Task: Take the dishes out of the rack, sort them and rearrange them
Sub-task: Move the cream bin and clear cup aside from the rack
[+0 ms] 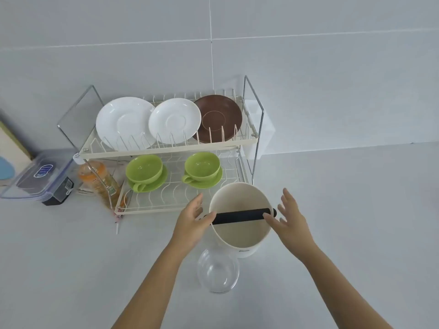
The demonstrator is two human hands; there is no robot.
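Though out of the rack (166,150) already, sits close by: cream bin (240,222) on the counter (356,222), just at 5 o'clock of the lower tier, touching or nearly touching that tier's front corner, with a black bar (243,216) spanning its mouth from 9 to 3 o'clock. Looks stiff-walled, hollow and likely light for its bulk; smooth sides probably a bit slick, so best gripped by both walls at once or lifted by the bar, which seems padded and grippy. Flanked now by both hands: left hand (192,224) at 9 o'clock of the bin, fingers straight and loosely spread, thumb resting on or just over the bar's left end; right hand (288,222) at 3 o'clock, fingers fanned wide, thumb touching or nearly touching the bar's right end. Neither curled round anything; whether the palms press the walls cannot be told. At 6 o'clock of the bin, just beside its base, stands a clear glass bowl (217,269), fragile and slippery by the look, worth avoiding with the forearms. Left in the rack: two white plates (126,122) and a brown plate (218,117) upright on top, two green cups (143,169) on saucers below, all probably hard, brittle and best taken by the rim one at a time.
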